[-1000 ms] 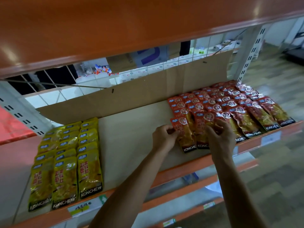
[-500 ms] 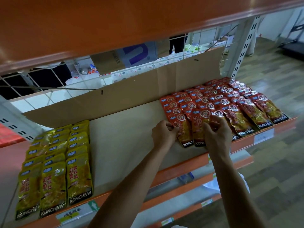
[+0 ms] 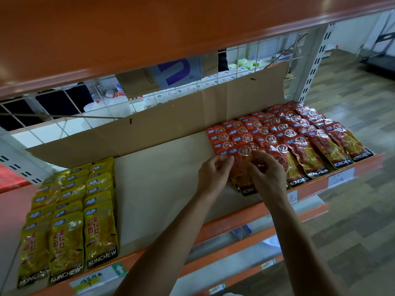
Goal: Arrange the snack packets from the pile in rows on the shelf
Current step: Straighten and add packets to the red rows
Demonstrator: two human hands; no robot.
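Red snack packets (image 3: 297, 133) lie in overlapping rows on the right part of the shelf (image 3: 162, 184). The front packet of the leftmost red row (image 3: 242, 167) is under both hands. My left hand (image 3: 213, 174) pinches its left edge near the top. My right hand (image 3: 267, 174) lies over its right side with fingers curled on it. Yellow snack packets (image 3: 70, 212) fill three rows at the shelf's left end. No loose pile of packets shows.
A brown cardboard sheet (image 3: 171, 122) stands along the back of the shelf before a wire grid. An orange shelf board (image 3: 149, 28) hangs close overhead. Orange rails with price tags (image 3: 341, 179) run along the front edge. Wooden floor (image 3: 352, 210) lies to the right.
Both hands have come closer together on the leftmost front red packet; the right hand has slid left over it. The camera view has shifted slightly.
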